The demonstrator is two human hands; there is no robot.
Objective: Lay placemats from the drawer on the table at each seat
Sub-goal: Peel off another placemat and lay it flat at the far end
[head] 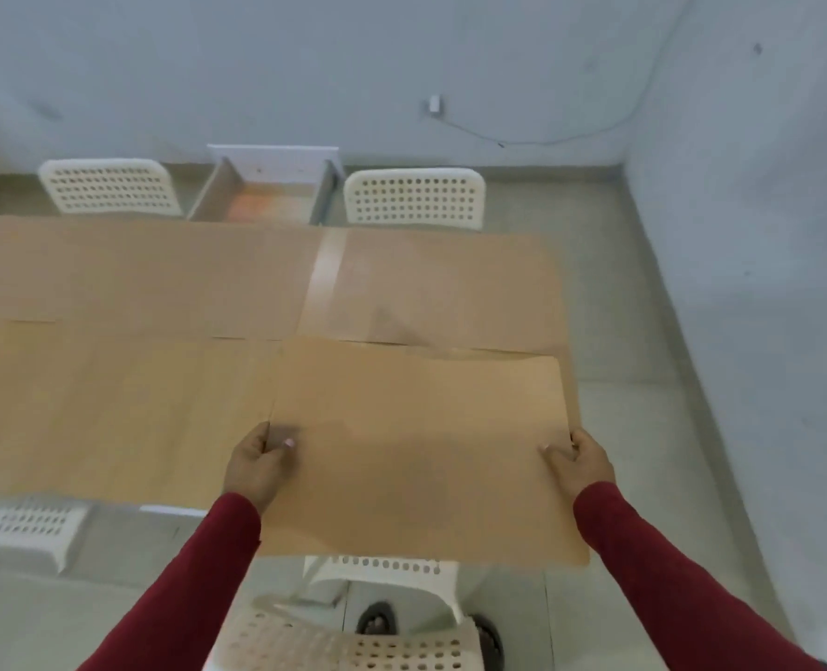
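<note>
I hold a tan placemat by its two side edges over the near right part of the table. My left hand grips its left edge and my right hand grips its right edge. The mat's near part hangs past the table's front edge, above a white chair. Other tan placemats lie flat: one at the far left, one at the far right, one at the near left. An open drawer sticks out beyond the table's far edge.
Two white perforated chairs stand at the far side, one on the left and one on the right. Another white chair is at the near left. A grey wall closes the right side. My feet show below.
</note>
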